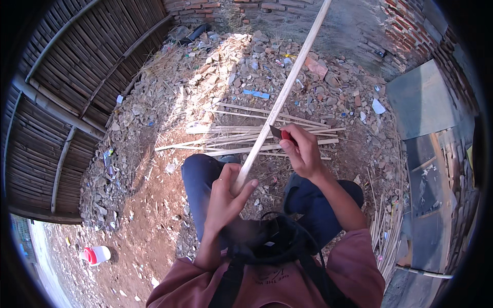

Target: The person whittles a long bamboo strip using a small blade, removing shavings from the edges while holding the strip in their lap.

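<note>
A long pale strip of split wood or bamboo [285, 92] slants up and away from my lap toward the far wall. Its near end lies in my left hand [227, 195], fingers and thumb closed around it. My right hand [304, 152] grips a knife [278, 133] by its red handle. The dark blade rests against the strip's right edge, roughly midway along. Beyond my knees, a loose pile of similar strips [221, 139] lies crosswise on the ground.
Rubble and broken brick [246, 66] cover the ground ahead, up to a brick wall [354, 31]. A bamboo slat wall [87, 61] stands at left. A white container with a red lid [96, 255] lies at lower left. Grey sheets [425, 97] lean at right.
</note>
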